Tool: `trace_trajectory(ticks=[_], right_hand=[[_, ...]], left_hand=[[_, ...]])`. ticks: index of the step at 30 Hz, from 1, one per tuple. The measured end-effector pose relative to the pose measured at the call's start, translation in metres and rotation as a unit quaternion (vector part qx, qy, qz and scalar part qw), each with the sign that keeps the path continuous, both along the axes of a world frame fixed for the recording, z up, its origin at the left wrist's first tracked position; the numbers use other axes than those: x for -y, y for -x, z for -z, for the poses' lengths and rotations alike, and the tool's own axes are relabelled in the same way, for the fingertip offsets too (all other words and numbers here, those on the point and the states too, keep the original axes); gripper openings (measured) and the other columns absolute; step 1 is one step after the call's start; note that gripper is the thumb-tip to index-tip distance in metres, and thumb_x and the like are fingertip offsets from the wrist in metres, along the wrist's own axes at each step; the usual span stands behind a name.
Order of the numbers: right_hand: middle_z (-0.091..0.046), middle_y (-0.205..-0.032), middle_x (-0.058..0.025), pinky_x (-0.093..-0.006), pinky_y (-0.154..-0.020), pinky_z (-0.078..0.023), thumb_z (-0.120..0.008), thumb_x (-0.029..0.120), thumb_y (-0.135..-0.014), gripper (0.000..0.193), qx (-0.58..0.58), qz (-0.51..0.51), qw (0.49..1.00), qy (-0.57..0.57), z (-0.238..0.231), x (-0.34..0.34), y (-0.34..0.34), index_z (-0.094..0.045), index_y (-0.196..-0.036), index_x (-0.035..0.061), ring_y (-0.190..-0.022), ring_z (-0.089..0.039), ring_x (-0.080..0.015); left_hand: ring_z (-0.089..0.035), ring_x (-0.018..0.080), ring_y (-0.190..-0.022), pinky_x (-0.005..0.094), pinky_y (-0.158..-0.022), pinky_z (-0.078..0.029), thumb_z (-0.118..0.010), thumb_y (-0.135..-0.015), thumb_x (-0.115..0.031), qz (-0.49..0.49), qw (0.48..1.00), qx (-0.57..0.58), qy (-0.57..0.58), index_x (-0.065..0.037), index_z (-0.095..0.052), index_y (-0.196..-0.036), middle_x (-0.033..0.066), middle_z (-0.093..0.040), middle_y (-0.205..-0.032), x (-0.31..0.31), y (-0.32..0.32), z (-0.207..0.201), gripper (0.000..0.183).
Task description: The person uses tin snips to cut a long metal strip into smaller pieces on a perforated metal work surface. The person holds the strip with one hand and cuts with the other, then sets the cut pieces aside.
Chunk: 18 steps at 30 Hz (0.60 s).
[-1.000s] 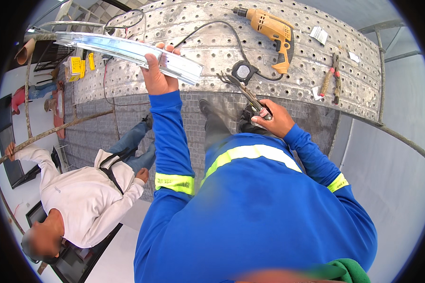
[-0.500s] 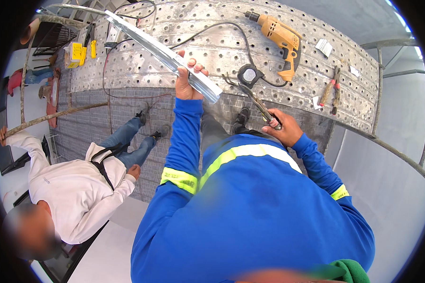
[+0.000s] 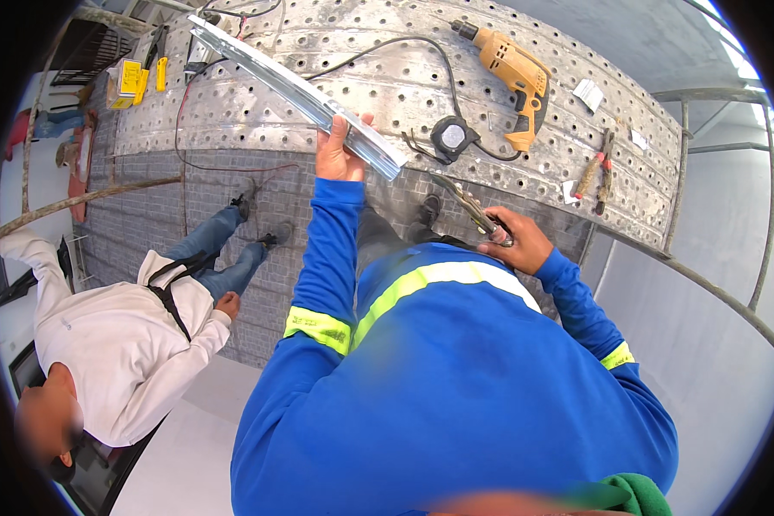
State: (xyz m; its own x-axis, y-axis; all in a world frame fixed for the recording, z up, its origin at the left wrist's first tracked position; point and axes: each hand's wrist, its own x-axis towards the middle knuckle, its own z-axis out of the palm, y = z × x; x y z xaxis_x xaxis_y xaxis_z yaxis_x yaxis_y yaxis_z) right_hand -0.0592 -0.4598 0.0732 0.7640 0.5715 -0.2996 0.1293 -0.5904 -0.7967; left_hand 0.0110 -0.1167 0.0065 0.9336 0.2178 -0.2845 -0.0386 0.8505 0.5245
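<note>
My left hand [image 3: 339, 156] is closed around the near part of a long, shiny metal channel [image 3: 288, 84]. The channel slants up and left, its near end just past my fingers and its far part above the perforated metal platform [image 3: 353, 93]. In my right hand [image 3: 523, 242], closed and low in front of my waist, is a metal pliers-like tool [image 3: 467, 203] with its long end toward the platform's near edge. Its exact kind is hard to make out. A black and grey tape measure [image 3: 453, 138] lies on the platform between my hands, beside a small dark curved piece.
A yellow corded drill [image 3: 514, 76] lies at the back right, its cord looping left. Red-handled pliers [image 3: 595, 176] and paper scraps [image 3: 587, 95] lie farther right. A yellow box [image 3: 129, 79] and yellow cutter [image 3: 162, 74] sit far left. A person in white [image 3: 133, 335] stands left, beside railings [image 3: 95, 209].
The tool in my right hand has dropped slightly, its long end now away from the tape measure. The channel's far end has shifted lower. The person's head on the left has turned.
</note>
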Motion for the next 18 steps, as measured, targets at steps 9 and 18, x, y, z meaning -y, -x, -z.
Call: trace_trajectory(ticks=[9,18], right_hand=[[-0.066,-0.105,-0.0123,-0.0359,-0.089,-0.049,-0.081,0.033,-0.084,0.054,-0.118,-0.020,0.993,0.018,0.011,-0.008,-0.003,-0.059,-0.125,0.0040,-0.096,-0.063,-0.0232],[-0.063,-0.092,-0.0062,-0.0331,-0.085,-0.048,-0.078,0.033,-0.087,0.045,-0.169,0.048,0.984,0.016,0.021,-0.021,0.005,-0.061,-0.118,0.0051,-0.088,-0.059,-0.0178]], left_hand=[[-0.059,0.0187,-0.075,0.0369,-0.066,-0.052,-0.076,-0.087,-0.046,-0.021,0.992,-0.071,0.101,-0.010,-0.056,-0.121,0.0047,-0.058,-0.083,0.003,-0.015,0.015,0.054],[-0.060,0.0158,-0.070,0.0344,-0.063,-0.051,-0.076,-0.091,-0.029,-0.053,0.993,-0.042,0.096,-0.014,-0.058,-0.107,0.0010,-0.058,-0.079,0.024,-0.033,0.028,0.029]])
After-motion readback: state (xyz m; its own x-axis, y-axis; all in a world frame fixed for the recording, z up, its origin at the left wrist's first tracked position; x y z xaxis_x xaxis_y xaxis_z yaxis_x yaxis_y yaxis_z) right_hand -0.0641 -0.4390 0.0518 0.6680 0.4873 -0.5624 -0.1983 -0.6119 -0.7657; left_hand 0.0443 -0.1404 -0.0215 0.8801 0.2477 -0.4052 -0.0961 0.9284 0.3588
